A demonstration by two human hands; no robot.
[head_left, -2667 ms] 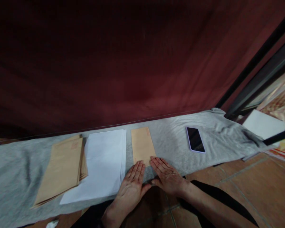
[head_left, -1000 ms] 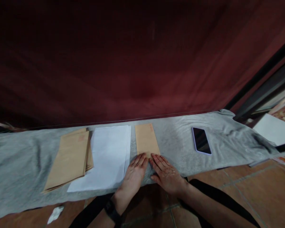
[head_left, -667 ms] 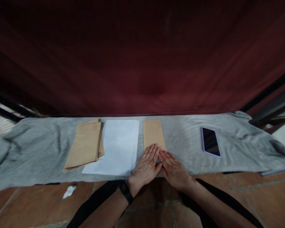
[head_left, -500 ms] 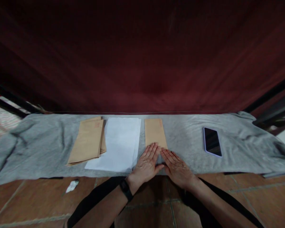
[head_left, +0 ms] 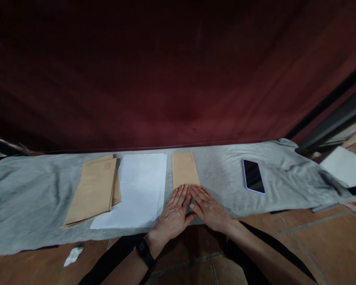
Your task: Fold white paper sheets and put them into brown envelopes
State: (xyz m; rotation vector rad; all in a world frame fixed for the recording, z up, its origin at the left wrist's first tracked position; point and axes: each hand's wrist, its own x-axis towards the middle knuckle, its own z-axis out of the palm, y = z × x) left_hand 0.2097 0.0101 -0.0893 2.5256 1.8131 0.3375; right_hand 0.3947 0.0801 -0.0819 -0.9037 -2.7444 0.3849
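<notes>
A brown paper envelope (head_left: 184, 169) lies flat on the grey cloth, its near end covered by my fingers. My left hand (head_left: 175, 209) rests flat on that end, fingers stretched out, a dark watch (head_left: 144, 252) on the wrist. My right hand (head_left: 208, 206) presses flat beside it, fingertips close to those of the left. Neither hand grips anything. Left of the envelope lie white paper sheets (head_left: 141, 190), and a stack of brown envelopes (head_left: 91, 188) overlaps their left side.
The grey cloth (head_left: 222, 174) covers a long low surface. A phone with a lilac edge (head_left: 253, 176) lies to the right. Dark red fabric (head_left: 178, 87) hangs behind. On the tiled floor (head_left: 320, 237) in front, a crumpled white scrap (head_left: 73, 255) lies at left.
The view has turned and tilted slightly, so everything on the cloth appears further left. Both hands stay flat on the envelope's near end, the right hand a little closer to the left.
</notes>
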